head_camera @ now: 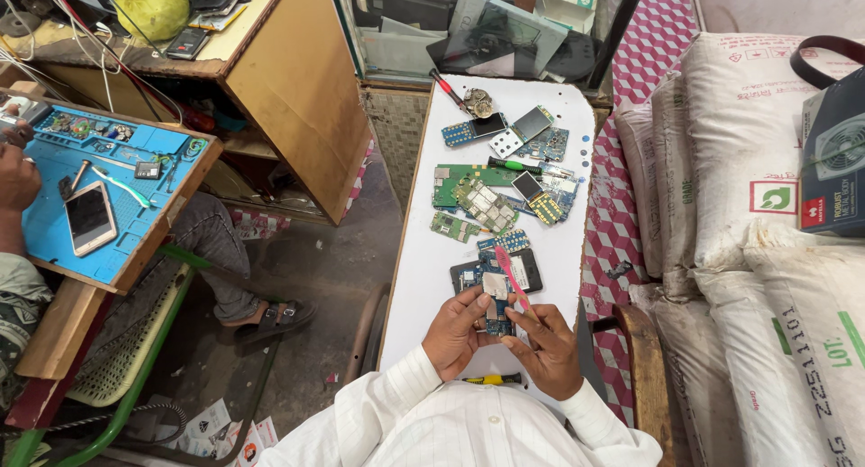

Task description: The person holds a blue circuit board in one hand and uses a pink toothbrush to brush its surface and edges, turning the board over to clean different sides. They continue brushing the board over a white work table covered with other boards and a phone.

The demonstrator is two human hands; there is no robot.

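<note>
Low over the near end of the white board point(423, 278), the left hand point(455, 332) pinches a small blue circuit board point(496, 305) while the right hand point(545, 345) grips a pink pry tool point(512, 280) laid across it, fingers hiding the circuit board's lower edge.

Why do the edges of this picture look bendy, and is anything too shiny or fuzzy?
Head view: the wide lens curves the sacks and wooden desk at the edges; soft, even light, only faint shadows under the hands; slight glare on the white board; the circuit boards stay sharp.
</note>
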